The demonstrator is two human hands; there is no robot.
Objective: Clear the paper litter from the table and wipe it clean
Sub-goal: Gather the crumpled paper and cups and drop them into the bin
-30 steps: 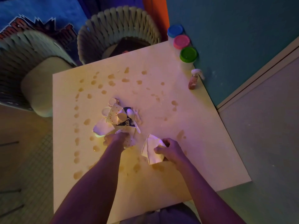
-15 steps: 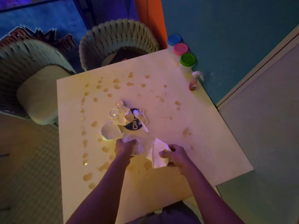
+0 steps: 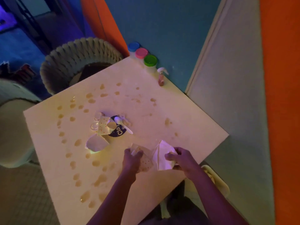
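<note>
A person's two bare hands work over a pale square table (image 3: 186,114) spattered with brownish droplets (image 3: 99,180). At the near edge, the right hand (image 3: 181,157) has its fingers curled around a folded white paper (image 3: 162,157), held just above the tabletop. Just beside it, the left hand (image 3: 131,159) pinches a crumpled, red-dotted paper scrap (image 3: 144,157) between thumb and fingers, the scrap lying partly under the palm. Farther in, a torn white cup piece (image 3: 96,143) lies open side up among the droplets. Beyond that, near the middle of the table, more litter sits in a heap: a dotted paper piece (image 3: 103,125), a dark round lid with white lettering (image 3: 118,131) and a white plastic spoon (image 3: 122,125) resting across it. At the far corner, against the teal wall, stand three tubs with blue (image 3: 134,46), pink (image 3: 141,52) and green (image 3: 150,60) lids, and a small pump bottle (image 3: 161,77). A woven chair (image 3: 78,57) stands behind the table.
</note>
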